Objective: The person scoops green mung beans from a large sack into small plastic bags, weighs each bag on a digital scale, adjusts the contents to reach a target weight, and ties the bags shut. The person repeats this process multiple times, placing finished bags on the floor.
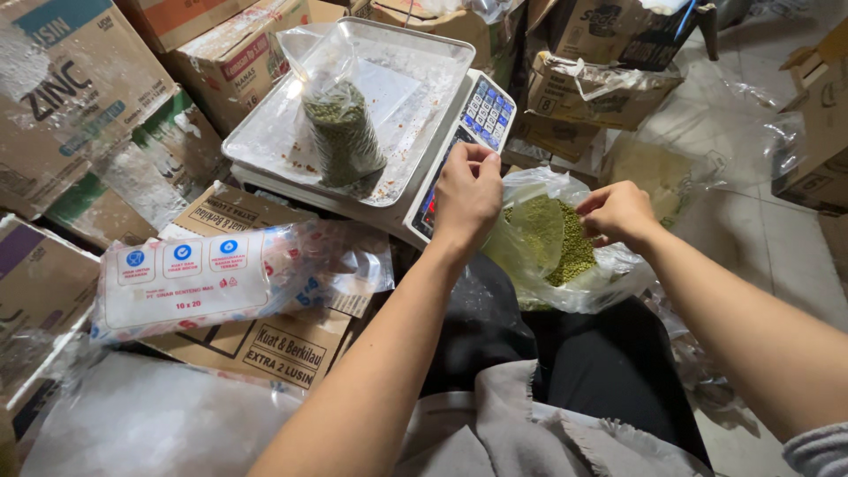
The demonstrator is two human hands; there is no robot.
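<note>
open clear bag point(565, 256) of green beans point(555, 238), on lap

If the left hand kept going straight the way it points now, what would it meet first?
Most likely the keypad of the digital scale: the left hand points up toward it, fingertips already close. Depth is hard to judge.

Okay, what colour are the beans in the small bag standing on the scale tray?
Dull green, seen in the head view: beans in a clear bag on the scale tray.

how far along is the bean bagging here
Done: one small bag of green beans stands on the scale tray. In hand: the left hand holds the rim of the big bag while the right hand reaches into it. Left: plenty of beans remain there, and the pack of empty bags lies nearby.
</note>
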